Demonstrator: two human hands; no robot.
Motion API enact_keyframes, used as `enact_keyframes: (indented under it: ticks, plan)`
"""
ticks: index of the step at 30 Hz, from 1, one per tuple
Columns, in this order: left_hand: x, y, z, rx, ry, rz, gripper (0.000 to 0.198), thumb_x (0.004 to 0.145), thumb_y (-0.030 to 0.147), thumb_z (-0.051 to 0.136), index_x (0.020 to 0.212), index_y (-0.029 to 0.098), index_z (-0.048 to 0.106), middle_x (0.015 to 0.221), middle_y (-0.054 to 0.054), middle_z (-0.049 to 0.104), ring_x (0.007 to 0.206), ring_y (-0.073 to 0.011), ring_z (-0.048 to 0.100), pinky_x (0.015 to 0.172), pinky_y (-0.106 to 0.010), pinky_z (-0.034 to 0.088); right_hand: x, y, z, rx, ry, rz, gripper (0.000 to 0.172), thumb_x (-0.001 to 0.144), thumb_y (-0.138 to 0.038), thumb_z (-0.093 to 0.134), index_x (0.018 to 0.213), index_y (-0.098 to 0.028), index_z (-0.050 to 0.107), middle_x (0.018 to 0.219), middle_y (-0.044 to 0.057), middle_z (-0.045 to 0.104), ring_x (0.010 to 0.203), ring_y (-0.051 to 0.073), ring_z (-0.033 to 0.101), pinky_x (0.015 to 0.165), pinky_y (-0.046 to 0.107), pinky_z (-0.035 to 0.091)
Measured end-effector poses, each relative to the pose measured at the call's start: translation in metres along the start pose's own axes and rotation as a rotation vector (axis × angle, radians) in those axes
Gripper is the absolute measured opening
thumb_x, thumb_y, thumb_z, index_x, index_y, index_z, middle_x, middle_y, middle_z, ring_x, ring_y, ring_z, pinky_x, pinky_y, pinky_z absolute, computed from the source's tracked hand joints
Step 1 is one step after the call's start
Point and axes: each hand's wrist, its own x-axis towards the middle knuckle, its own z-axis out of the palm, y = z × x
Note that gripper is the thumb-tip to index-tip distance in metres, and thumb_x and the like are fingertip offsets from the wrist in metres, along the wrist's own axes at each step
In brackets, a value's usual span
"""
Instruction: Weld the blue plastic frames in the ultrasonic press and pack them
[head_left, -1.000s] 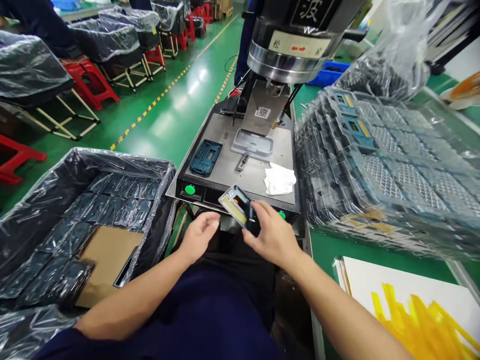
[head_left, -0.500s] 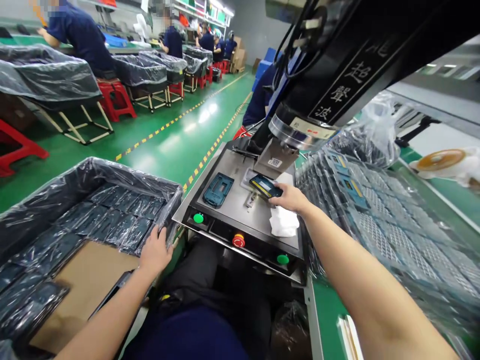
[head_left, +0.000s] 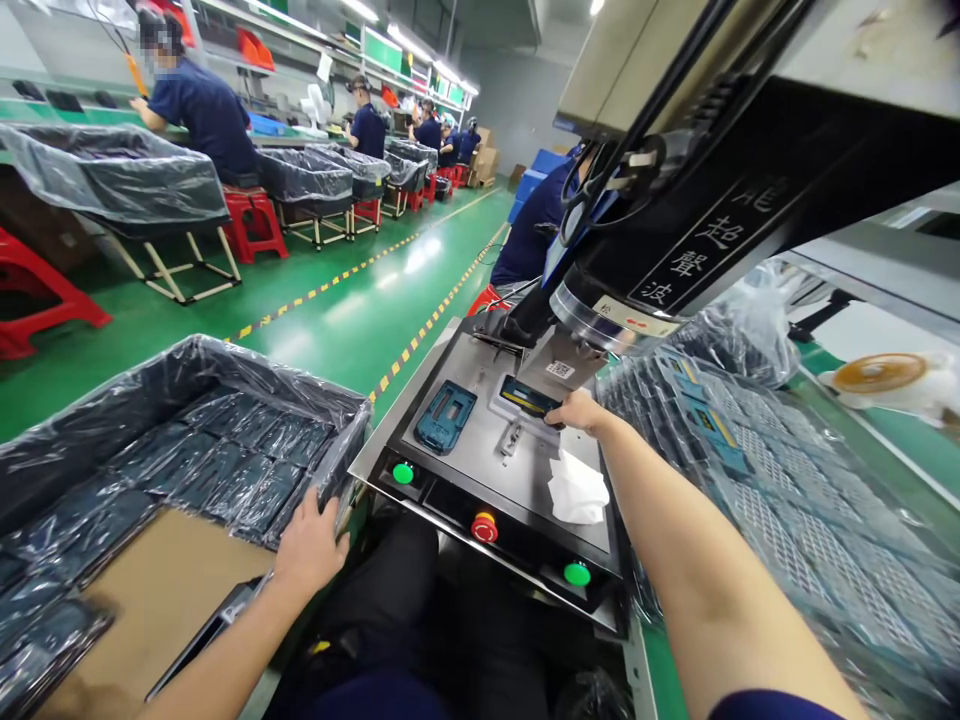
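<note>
My right hand has its fingers closed on the right end of a dark teal plastic casing with a yellow strip. This casing lies in the pale fixture on the metal machine bed, just beneath the metal horn of the ultrasonic welder. Another teal casing with a rectangular slot lies to its left on the bed. My left hand, fingers apart and holding nothing, rests at the right rim of a plastic-lined bin of wrapped dark parts.
Two green buttons and a red emergency stop line the bed's front. A white cloth lies at its right. Trays with teal casings stand to the right. Cardboard covers part of the bin. People sit at benches beyond.
My right hand has lowered the casing from a tilted position above the fixture into it, under the horn. My left hand stays by the bin rim. The view has shifted slightly upward.
</note>
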Motion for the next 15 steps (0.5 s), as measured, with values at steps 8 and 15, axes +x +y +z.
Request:
enact_keyframes:
  ticks: [8, 15]
  plan:
    - [0.001, 0.0, -0.001, -0.006, 0.0, 0.004, 0.051, 0.081, 0.037, 0.055, 0.128, 0.016, 0.056, 0.146, -0.021, 0.031, 0.126, -0.0342, 0.044, 0.099, -0.043, 0.042, -0.011, -0.002, 0.018, -0.118, -0.014, -0.069, 0.036, 0.078, -0.025, 0.059, 0.111, -0.011, 0.067, 0.103, 0.011, 0.071, 0.093, 0.022, 0.064, 0.084, 0.029, 0.05]
    - [0.002, -0.001, 0.005, 0.022, 0.022, 0.016, 0.051, 0.081, 0.034, 0.055, 0.128, 0.014, 0.056, 0.146, -0.024, 0.031, 0.125, -0.0363, 0.045, 0.093, -0.044, 0.045, -0.03, -0.016, 0.054, -0.225, 0.158, -0.1, 0.042, 0.097, -0.027, 0.034, 0.131, -0.009, 0.053, 0.136, 0.018, 0.055, 0.131, 0.027, 0.043, 0.112, 0.047, 0.027]
